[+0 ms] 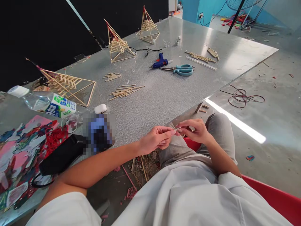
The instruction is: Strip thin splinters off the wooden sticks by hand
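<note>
Over my lap, just off the table's near edge, my left hand and my right hand meet fingertip to fingertip. Both pinch a thin pale stick, mostly covered by the fingers. On the table beyond lie a loose pile of thin wooden sticks and a smaller pile of short sticks. Farther back are scissors with blue handles and a blue glue gun. Three pyramid frames of sticks, the left one, the middle one and the far one, stand along the back.
To the left are a plastic bottle on its side, a white earbud case, a black case and colourful scraps. More sticks lie at the far right. Stick debris and a coiled cord are on the floor.
</note>
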The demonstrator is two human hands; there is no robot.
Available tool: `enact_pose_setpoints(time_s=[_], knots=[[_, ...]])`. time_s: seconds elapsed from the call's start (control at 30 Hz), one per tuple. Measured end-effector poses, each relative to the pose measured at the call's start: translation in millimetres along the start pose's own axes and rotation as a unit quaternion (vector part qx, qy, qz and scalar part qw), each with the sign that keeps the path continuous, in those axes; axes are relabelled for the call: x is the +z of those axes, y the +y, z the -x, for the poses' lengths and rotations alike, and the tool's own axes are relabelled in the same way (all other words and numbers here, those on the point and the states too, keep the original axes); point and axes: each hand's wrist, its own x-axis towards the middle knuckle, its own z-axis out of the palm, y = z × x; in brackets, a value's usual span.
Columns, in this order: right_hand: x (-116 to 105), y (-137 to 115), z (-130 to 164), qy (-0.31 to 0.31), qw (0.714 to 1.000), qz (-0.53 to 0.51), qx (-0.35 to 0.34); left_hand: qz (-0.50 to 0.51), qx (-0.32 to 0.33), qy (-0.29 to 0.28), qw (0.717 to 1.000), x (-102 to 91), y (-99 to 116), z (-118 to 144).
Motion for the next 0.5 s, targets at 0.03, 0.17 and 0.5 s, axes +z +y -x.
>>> enact_pose_setpoints(time_s=[0.03,0.17,0.5], knots=[[-0.3,0.4,0.1,0.002,1.000,-0.008,0.001,0.002,0.001,-0.001,1.000,-0.2,-0.2,-0.4],[-5.1,0.8,0.0,0.018,1.000,-0.020,0.010,0.022,0.002,-0.008,1.000,-2.3,-1.3,-2.8],[-10.4,-1.8,-1.0,0.036,0.998,0.003,0.041,-0.012,0.039,0.038,0.998,0.7,-1.3,-0.8]])
